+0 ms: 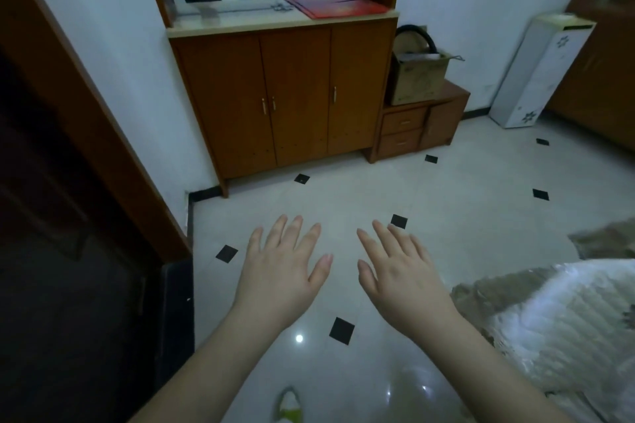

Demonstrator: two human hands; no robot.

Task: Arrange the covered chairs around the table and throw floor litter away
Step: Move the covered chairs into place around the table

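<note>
Left hand (280, 276) and right hand (400, 276): fingers spread, holding nothing, above the glossy white tiled floor (446, 203). Plastic-covered patterned chair (563, 326): lower right, near the right hand. Green-and-white scrap (288, 403), possibly litter: bottom edge. Advice: grip the chair through its slippery cover firmly.

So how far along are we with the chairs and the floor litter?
Nothing visibly done yet. Both the left hand and right hand are open and empty, held out over the tiled floor. A covered chair sits at the right edge; no table is in view. A small green-and-white item lies on the floor at the bottom edge, possibly litter, not yet picked up.
</note>
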